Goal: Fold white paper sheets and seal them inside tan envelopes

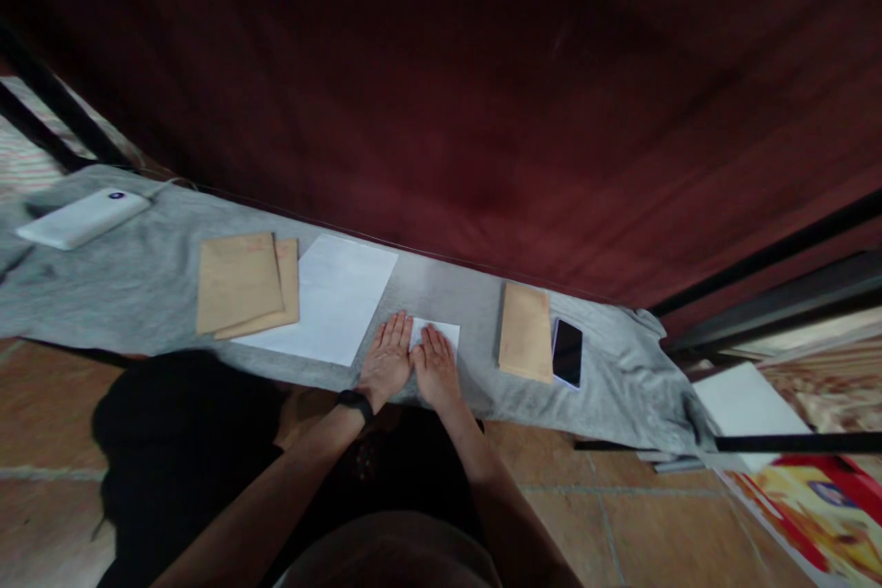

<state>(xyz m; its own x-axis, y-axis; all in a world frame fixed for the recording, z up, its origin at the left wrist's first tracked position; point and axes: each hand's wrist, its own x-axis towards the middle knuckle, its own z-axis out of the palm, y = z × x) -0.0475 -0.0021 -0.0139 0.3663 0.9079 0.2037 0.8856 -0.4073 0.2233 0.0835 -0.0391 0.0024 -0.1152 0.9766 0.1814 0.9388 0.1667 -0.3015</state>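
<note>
My left hand and my right hand lie flat side by side, fingers stretched out, pressing on a small folded white paper on a grey cloth. A black band sits on my left wrist. To the left lies a larger white sheet, and beside it two brown envelopes stacked. Another brown envelope lies to the right of my hands.
A dark phone rests beside the right envelope. A white power bank with a cable sits at the far left. A dark red curtain hangs behind. Tiled floor lies below, with a white board and colourful print at right.
</note>
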